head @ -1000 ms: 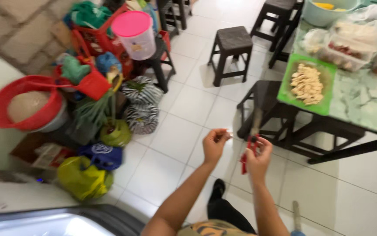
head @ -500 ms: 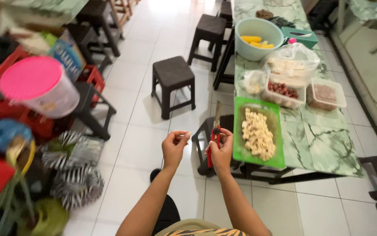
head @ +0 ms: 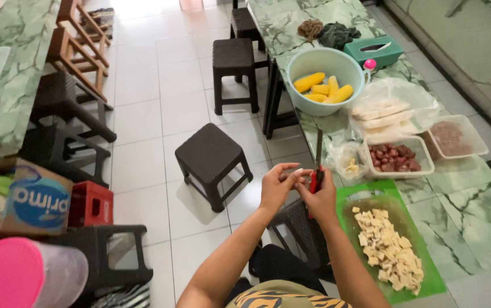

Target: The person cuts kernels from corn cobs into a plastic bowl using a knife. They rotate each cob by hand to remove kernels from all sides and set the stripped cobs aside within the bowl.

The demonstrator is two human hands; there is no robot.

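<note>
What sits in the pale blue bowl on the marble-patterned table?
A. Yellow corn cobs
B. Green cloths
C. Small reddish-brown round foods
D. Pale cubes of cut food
A: the pale blue bowl holds yellow corn cobs; the pale cubes lie on the green cutting board, near the right hand holding a red-handled knife.

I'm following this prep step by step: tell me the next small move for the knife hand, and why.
Probably lower the knife to the green cutting board. The right hand holds it blade-up in mid-air, the left hand touches it near the handle, and the cut pale cubes lie just right of both hands.
</note>
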